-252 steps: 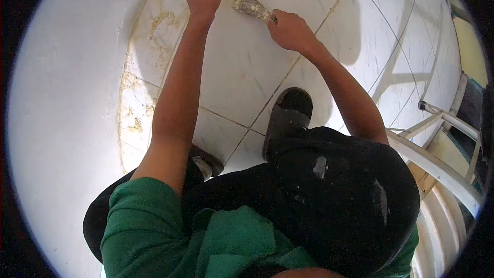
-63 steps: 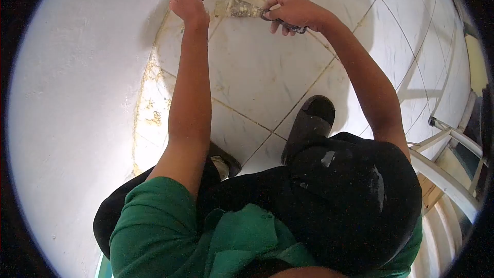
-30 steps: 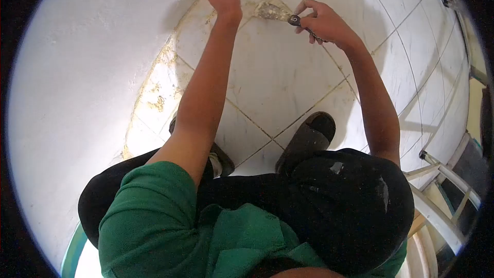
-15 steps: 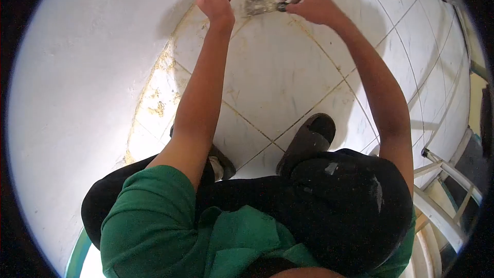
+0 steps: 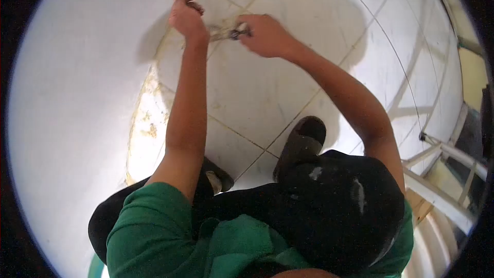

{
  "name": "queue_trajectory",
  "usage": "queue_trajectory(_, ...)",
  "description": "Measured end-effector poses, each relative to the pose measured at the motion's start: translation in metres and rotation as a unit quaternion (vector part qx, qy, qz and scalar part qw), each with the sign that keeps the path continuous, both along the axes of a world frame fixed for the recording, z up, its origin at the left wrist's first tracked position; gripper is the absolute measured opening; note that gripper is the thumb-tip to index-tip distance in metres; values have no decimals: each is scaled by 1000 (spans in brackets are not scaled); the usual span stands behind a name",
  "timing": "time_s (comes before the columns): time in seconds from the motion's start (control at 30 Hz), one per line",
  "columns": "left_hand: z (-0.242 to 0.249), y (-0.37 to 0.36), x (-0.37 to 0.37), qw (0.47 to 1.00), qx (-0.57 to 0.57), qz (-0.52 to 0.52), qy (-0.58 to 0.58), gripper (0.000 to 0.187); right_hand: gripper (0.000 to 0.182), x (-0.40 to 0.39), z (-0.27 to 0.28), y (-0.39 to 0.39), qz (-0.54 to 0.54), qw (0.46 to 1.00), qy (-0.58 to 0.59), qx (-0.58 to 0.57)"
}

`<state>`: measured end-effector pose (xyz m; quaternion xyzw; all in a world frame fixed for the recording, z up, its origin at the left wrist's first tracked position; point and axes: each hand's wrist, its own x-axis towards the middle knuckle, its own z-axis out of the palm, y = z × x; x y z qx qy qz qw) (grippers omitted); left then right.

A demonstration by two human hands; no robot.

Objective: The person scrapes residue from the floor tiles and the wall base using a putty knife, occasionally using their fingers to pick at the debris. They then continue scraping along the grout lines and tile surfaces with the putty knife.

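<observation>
My right hand (image 5: 266,36) is closed round the dark handle of a putty knife (image 5: 222,34). The blade points left, toward my left wrist, and is smeared by motion. My left hand (image 5: 187,18) is closed near the foot of the white wall, with its fingers curled in; what they hold, if anything, is hidden. Below both hands lies the white tiled floor (image 5: 252,87), with yellowish residue along its joints. A patch of yellow-brown residue (image 5: 149,129) marks the floor's edge beside my left forearm.
The white wall (image 5: 77,98) runs along the left. My shoe (image 5: 303,141) stands on the tiles between my arms. At the right is a white metal ladder (image 5: 437,195), with a pale rounded container (image 5: 432,231) below it.
Both hands have shifted left and slightly down in the view, partly because the whole view has moved. The putty knife has come closer to my left wrist and is now blurred.
</observation>
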<state>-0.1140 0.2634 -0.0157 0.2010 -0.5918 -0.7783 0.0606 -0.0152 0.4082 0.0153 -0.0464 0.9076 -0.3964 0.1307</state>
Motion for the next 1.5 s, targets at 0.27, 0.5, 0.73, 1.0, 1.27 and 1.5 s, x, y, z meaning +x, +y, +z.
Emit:
queue_trajectory(0.27, 27, 17, 4, 996, -32, -41, 76, 37, 26, 45, 6, 69, -117, 987, -56, -94)
queue_trajectory(0.5, 11, 38, 10, 994, -43, -83, 56, 42, 28, 112, 41, 139, -269, 956, -105, -45)
queue_trajectory(0.73, 0, 65, 19, 988, -41, -130, 65, 42, 28, 161, 51, 166, -219, 970, -80, 61)
queue_trajectory(1.0, -6, 83, 27, 988, -65, -137, 31, 44, 29, 165, 20, 134, -179, 973, 23, 142)
queue_trajectory(1.27, -8, 82, 26, 987, -76, -142, 24, 44, 32, 156, 16, 106, -196, 971, 6, 136)
queue_trajectory(1.5, -6, 74, 26, 987, -65, -141, 34, 43, 33, 149, 17, 118, -183, 973, -23, 142)
